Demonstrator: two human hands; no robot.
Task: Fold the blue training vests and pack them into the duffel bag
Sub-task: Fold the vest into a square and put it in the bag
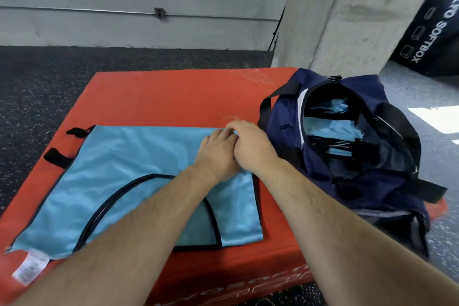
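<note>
Fingers (234,128) of my right hand (250,143) are curled, pinching the far corner of a blue vest (119,176) lying flat on the red pad (173,97). My left hand (218,156) sits right beside, fingertips hidden, so can't tell its grip. Open duffel bag (280,117) already holds several folded vests (330,129); this one's not folded yet, I'd say.

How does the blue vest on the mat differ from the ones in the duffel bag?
The vest on the red mat lies spread out flat; the vests in the duffel bag are folded compact. The mat vest lies alone; the bagged vests are stacked. All are light blue.
</note>
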